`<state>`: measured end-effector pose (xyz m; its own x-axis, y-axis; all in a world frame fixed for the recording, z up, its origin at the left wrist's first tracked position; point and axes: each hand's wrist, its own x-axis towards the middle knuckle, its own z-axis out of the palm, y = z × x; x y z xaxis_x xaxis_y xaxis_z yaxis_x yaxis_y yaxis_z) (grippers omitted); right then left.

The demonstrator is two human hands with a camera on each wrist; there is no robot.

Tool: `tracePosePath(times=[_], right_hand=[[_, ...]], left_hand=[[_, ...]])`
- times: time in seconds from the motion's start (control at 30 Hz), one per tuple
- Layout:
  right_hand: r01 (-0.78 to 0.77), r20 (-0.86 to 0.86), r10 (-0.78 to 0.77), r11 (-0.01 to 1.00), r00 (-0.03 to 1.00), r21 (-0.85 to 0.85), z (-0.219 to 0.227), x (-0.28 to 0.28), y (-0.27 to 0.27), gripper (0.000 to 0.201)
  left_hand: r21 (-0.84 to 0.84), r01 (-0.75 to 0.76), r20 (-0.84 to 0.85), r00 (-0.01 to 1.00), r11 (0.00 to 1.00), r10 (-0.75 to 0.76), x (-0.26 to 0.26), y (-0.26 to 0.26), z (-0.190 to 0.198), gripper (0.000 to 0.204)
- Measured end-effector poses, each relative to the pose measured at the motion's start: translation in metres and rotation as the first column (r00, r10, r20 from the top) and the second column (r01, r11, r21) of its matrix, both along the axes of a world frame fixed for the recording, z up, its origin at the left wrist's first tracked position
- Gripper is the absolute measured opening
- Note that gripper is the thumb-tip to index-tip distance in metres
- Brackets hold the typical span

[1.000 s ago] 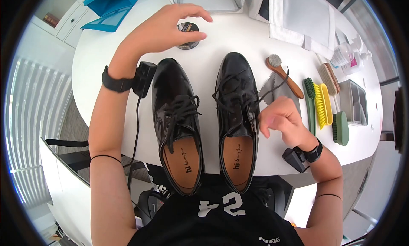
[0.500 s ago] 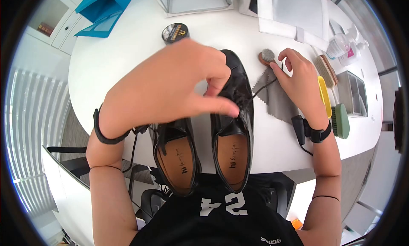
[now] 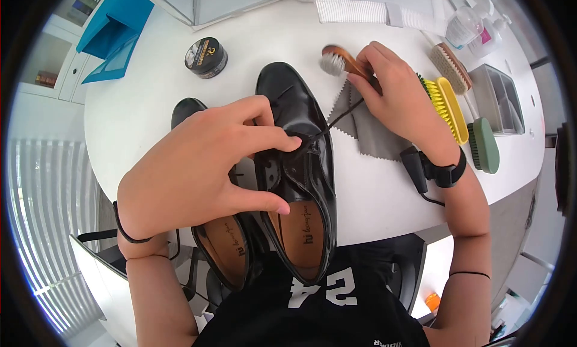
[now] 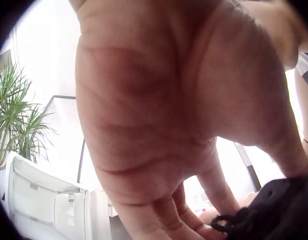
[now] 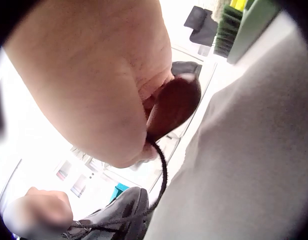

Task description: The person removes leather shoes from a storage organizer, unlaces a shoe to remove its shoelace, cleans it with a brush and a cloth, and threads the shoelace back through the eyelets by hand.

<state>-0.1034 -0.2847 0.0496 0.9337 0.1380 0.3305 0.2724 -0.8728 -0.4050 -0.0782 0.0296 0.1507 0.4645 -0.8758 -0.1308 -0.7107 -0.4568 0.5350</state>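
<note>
Head view: "hi" on both insoles, "24" on black shirt.

The right hand grips a rounded, glossy brown wooden handle; a thin black shoelace curves from its fingers to a black leather shoe, beside a soft grey cloth and below a green-bristled brush

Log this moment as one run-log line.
right hand: grips wooden-handled brush | lace: runs from black shoe to right hand | left hand: over same shoe, fingers spread | round tin: untouched
</note>
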Motion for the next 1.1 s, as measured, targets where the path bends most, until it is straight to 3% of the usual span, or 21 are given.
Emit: tracePosePath(times=[0.1,0.17,0.27,0.4,0.53,0.83,1.1], right_hand=[[-0.08,0.136,0.07,0.994,0.988,0.074,0.01,0.002,0.007,0.02],[-0.187,0.5,0.125,0.979,0.857,0.076,0.016,0.004,0.011,0.019],[-0.21,0.387,0.127,0.961,0.913,0.182,0.022,-0.006,0.01,0.019],[-0.268,0.159,0.244,0.951,0.957,0.155,0.013,-0.011,0.015,0.017],[-0.303,0.041,0.3,0.946,0.953,0.119,0.013,-0.015,0.023,0.032],[-0.365,-0.057,0.402,0.875,0.914,0.316,0.005,-0.01,0.024,0.036],[-0.307,0.049,0.305,0.914,0.951,0.263,-0.004,0.001,0.015,0.037]], left_hand=[[0.007,-0.021,-0.009,1.0,1.0,0.021,-0.001,-0.001,0.004,0.073],[0.016,-0.028,-0.015,0.999,0.999,0.029,-0.002,-0.001,0.005,0.072],[0.016,-0.038,-0.019,0.999,0.999,0.039,-0.002,0.0,0.005,0.073],[0.024,-0.054,-0.043,0.998,0.998,0.055,-0.002,-0.002,0.006,0.076],[-0.021,-0.049,-0.029,0.998,0.999,0.048,-0.003,-0.001,0.003,0.076],[-0.054,-0.007,0.018,1.0,0.999,0.008,-0.001,0.001,-0.002,0.076],[-0.044,-0.014,0.022,1.0,0.999,0.015,-0.003,0.0,-0.001,0.075]])
